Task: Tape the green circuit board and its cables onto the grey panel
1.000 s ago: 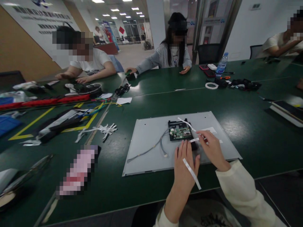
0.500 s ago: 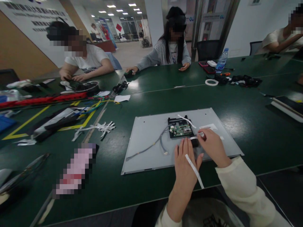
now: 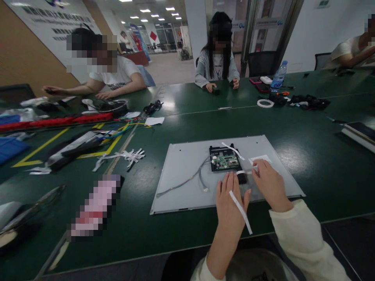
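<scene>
— What has been changed around the white tape strip (image 3: 244, 172)?
— It has been brought down by the right hand (image 3: 271, 185), from raised over the circuit board (image 3: 224, 159) to lying just below it on the grey metal panel (image 3: 181, 191). Its end is pinched between thumb and forefinger. The strip is judged laid on, not yet pressed flat.
— And the left hand (image 3: 230, 203)?
— It is kept flat beside the strip, fingers stretched out. A second strip (image 3: 240, 212) is carried across its back.
— The surroundings?
— A green table (image 3: 307, 132) is shared with three seated people. Tape scraps (image 3: 129, 156), a tape roll (image 3: 265, 103) and a water bottle (image 3: 279, 76) are spread on it. A lit hall is seen behind.
</scene>
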`<state>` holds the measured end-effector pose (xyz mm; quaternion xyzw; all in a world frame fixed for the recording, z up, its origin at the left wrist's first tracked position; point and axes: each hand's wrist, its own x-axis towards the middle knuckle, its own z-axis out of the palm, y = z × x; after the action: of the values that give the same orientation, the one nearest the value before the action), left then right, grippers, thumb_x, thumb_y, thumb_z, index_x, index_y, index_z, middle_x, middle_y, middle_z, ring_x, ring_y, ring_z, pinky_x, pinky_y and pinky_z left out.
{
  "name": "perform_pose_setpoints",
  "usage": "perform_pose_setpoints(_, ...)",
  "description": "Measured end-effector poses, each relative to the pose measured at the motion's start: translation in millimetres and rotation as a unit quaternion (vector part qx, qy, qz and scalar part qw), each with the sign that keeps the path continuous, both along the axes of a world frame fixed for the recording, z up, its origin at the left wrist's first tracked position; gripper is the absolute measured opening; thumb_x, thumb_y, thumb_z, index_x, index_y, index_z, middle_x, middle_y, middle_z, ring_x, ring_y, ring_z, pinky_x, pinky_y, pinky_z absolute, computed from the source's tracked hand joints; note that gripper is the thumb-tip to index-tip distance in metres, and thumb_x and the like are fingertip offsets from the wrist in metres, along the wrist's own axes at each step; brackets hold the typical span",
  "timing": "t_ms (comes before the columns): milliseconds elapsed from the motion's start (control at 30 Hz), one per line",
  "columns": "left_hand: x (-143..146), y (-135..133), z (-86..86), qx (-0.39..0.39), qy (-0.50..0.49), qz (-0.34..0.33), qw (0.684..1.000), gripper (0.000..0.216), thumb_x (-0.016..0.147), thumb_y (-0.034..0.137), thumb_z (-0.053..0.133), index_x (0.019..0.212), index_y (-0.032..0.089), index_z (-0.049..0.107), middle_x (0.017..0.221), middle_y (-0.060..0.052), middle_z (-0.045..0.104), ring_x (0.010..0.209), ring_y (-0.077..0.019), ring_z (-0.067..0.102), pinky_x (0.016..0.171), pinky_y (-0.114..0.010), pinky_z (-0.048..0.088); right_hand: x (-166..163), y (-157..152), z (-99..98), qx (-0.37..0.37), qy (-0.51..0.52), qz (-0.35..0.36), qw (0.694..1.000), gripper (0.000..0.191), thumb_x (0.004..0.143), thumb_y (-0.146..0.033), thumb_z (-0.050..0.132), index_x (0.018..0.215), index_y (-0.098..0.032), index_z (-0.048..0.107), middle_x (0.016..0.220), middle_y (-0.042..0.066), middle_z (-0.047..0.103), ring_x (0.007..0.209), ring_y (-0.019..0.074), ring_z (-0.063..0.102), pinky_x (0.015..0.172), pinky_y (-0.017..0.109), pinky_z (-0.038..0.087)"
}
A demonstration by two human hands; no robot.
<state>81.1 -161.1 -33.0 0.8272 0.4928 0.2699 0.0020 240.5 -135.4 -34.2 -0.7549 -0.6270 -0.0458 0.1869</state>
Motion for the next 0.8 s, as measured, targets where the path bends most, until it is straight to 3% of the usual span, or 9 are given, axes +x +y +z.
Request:
perform_pose_setpoints(100,0,-1,-0.8,0.01,-0.001,0.003,1.0,0.045,0.091,0.033,0.047,0.13,0.01,0.045,0.134,-0.016,0.052,0.129,-0.0272,0.045,0.104,-0.048,0.039,10,-1,-4.9,0.011,0.014,0.017,1.0,0.021,0.086,-0.021,0.045,0.105,-0.021,0.056,0.097,0.006,0.06,0.074,0.0176,0.058,0.056,0.027,0.037)
perform_pose_setpoints(200,0,0,-2.1,0.009,-0.005,0.003,1.0,0.045,0.091,0.033,0.047,0.13,0.011,0.045,0.134,-0.016,0.052,0.128,-0.0274,0.045,0.105,-0.049,0.039,16,-8,-5.8,0.03,0.049,0.081,0.995,0.03,0.089,-0.023,0.04,0.114,-0.019,0.056,0.108,0.01,0.059,0.088,0.0199,0.06,0.073,0.031,0.046)
perform_pose_setpoints(300,1,0,-2.8,0.003,-0.006,0.007,1.0,0.044,0.092,0.031,0.046,0.13,0.01,0.045,0.135,-0.016,0.052,0.128,-0.0276,0.045,0.105,-0.05,0.038,16,-22,-4.4,0.021,0.044,0.186,0.981,0.038,0.092,-0.03,0.038,0.126,-0.021,0.052,0.128,0.011,0.054,0.117,0.0243,0.05,0.095,0.039,0.041)
perform_pose_setpoints(367,1,0,-2.0,0.002,-0.006,0.011,1.0,0.043,0.092,0.029,0.045,0.13,0.01,0.045,0.135,-0.015,0.052,0.129,-0.0275,0.045,0.105,-0.049,0.039,12,-32,-4.6,0.0,0.02,0.22,0.975,0.044,0.093,-0.035,0.038,0.134,-0.023,0.047,0.137,0.009,0.049,0.129,0.0266,0.04,0.103,0.047,0.034)
perform_pose_setpoints(500,1,0,1.1,0.0,-0.01,0.007,1.0,0.04,0.092,0.025,0.043,0.129,0.01,0.046,0.135,-0.015,0.052,0.128,-0.0268,0.045,0.105,-0.048,0.039,5,-44,-9.6,-0.024,-0.003,0.212,0.977,0.052,0.094,-0.041,0.036,0.143,-0.023,0.037,0.143,0.008,0.042,0.136,0.0276,0.031,0.106,0.054,0.027)
perform_pose_setpoints(633,-1,0,2.2,-0.002,-0.025,-0.002,1.0,0.041,0.091,0.025,0.045,0.129,0.011,0.045,0.134,-0.016,0.053,0.127,-0.0279,0.046,0.104,-0.05,0.04,7,-42,-14.3,-0.014,0.019,0.2,0.979,0.052,0.094,-0.04,0.036,0.143,-0.021,0.037,0.143,0.009,0.043,0.136,0.0267,0.031,0.108,0.054,0.025)
perform_pose_setpoints(800,-6,1,6.6,-0.015,-0.074,-0.028,0.997,0.042,0.091,0.024,0.047,0.131,0.012,0.042,0.132,-0.017,0.052,0.126,-0.0267,0.047,0.104,-0.049,0.041,8,-51,-1.9,0.041,0.199,0.174,0.963,0.044,0.093,-0.039,0.038,0.13,-0.021,0.052,0.136,0.009,0.05,0.129,0.0247,0.041,0.107,0.046,0.033)
